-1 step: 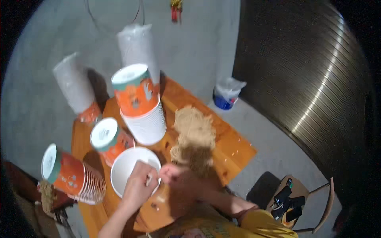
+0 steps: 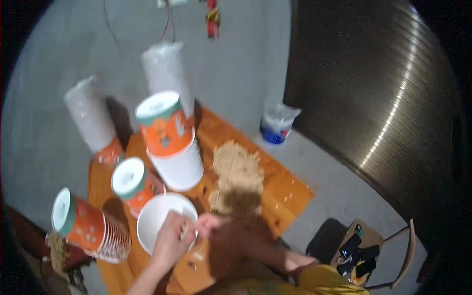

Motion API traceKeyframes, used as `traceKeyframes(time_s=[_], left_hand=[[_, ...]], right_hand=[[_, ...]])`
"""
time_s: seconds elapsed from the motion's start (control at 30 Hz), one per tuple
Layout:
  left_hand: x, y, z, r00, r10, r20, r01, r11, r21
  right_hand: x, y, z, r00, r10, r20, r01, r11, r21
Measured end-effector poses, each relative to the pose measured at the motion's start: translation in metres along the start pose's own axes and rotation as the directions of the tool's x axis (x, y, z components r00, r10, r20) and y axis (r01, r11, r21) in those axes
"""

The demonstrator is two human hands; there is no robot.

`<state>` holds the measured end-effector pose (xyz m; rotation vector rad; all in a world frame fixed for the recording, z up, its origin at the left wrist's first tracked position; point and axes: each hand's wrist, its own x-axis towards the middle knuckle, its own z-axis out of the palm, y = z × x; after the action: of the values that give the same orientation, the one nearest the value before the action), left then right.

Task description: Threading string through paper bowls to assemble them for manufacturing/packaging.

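My left hand (image 2: 169, 241) is closed over the near right side of a white paper tub (image 2: 149, 221), which stands mouth up. A small pale bit shows between its fingers, too blurred to name. Close beside it, over the tub's right edge, my right hand (image 2: 209, 225) is closed too, fingertips pinched. What it holds, if anything, I cannot make out. Just behind the white tub stands an upturned orange and green tub (image 2: 132, 179). Farther back, another orange and green tub (image 2: 164, 128) tops a stack of white-rimmed tubs (image 2: 178, 167).
Another tub stack (image 2: 91, 226) leans at the left. Two plastic-wrapped stacks, one left (image 2: 93, 115) and one behind (image 2: 164, 64), stand by the wall. A tan, ragged-edged mass (image 2: 239, 169) lies on the wooden table (image 2: 282, 194). Beyond are a blue-white bucket (image 2: 277, 125) and a chair (image 2: 371, 241) with black devices.
The whole scene sits slightly lower in the picture as the view has tilted up. Both hands stay closed together at the white tub, with only slight movement.
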<state>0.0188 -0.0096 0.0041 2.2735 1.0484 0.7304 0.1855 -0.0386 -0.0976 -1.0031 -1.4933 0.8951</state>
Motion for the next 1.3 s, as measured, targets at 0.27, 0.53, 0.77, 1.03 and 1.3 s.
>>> traceKeyframes(time_s=[0.27, 0.53, 0.77, 1.03, 1.3], left_hand=[[-0.01, -0.008, 0.006, 0.999, -0.014, -0.031, 0.016, 0.998, 0.058], [-0.014, -0.014, 0.006, 0.999, -0.031, -0.035, 0.027, 0.992, -0.126], [-0.014, -0.037, 0.013, 0.984, -0.176, 0.03, 0.176, 0.927, -0.332], [0.004, -0.019, 0.006, 0.982, -0.179, 0.056, 0.185, 0.881, -0.436], [-0.005, -0.017, 0.006, 0.973, -0.209, 0.1, 0.225, 0.755, -0.616]], right_hand=[[0.013, 0.001, 0.012, 0.991, -0.002, 0.134, -0.017, 0.99, 0.143], [0.022, 0.078, 0.023, 0.977, -0.121, 0.175, 0.106, 0.99, 0.092], [0.002, 0.025, 0.006, 0.945, 0.249, 0.213, -0.275, 0.956, 0.104], [0.003, -0.037, 0.003, 0.992, 0.12, -0.04, -0.127, 0.94, -0.317], [-0.001, -0.034, 0.015, 0.941, -0.219, -0.257, 0.153, 0.955, -0.254]])
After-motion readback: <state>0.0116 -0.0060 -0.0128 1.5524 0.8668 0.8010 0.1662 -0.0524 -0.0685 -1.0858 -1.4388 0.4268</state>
